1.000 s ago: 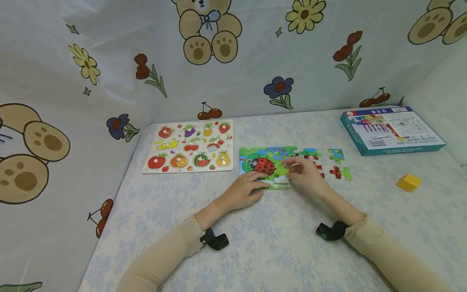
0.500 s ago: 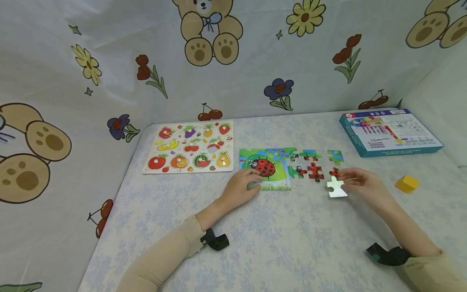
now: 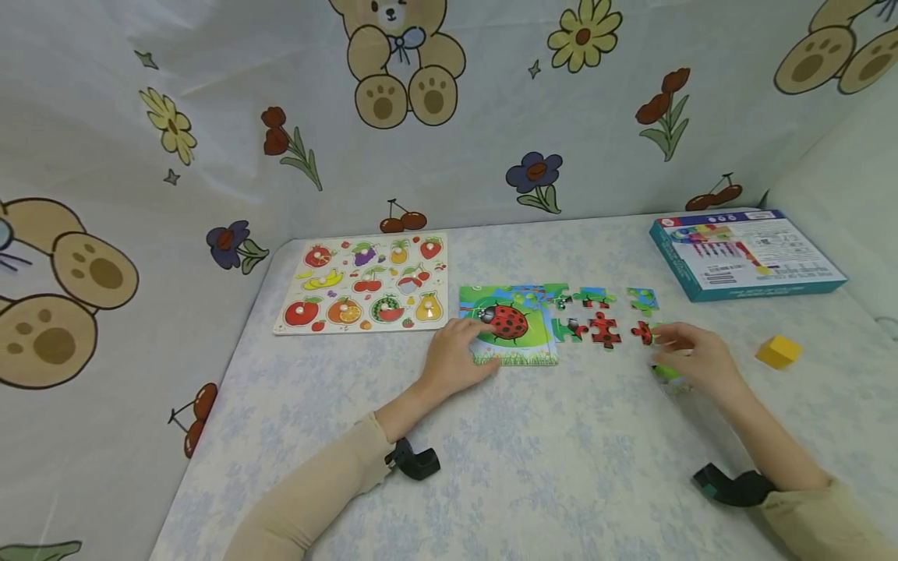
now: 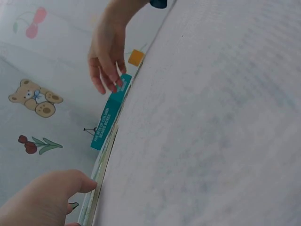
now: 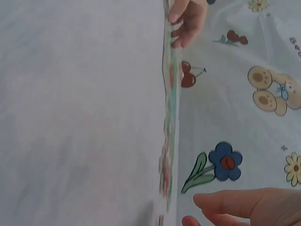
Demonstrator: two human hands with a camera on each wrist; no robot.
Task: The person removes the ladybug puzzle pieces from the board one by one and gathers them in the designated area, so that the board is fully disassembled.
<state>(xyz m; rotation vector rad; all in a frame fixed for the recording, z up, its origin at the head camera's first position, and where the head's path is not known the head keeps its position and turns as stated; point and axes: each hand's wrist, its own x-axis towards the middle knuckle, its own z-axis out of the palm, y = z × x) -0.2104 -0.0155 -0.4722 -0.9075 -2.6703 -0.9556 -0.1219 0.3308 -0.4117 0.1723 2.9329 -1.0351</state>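
Cartoon-print cloth walls the bench (image 3: 533, 467). Right hand (image 3: 694, 360), fingers curled, has turned its loose puzzle piece (image 3: 666, 372) green side up. Left hand (image 3: 456, 354) stays flat on the ladybird puzzle (image 3: 515, 323); bare cloth lies nearer the person.

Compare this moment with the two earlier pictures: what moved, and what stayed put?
The right hand left the ladybug puzzle, swung right to the loose pieces, lifted one blank side up, and now holds a green piece low over the table. The left hand stayed on the puzzle; the other loose pieces did not move.
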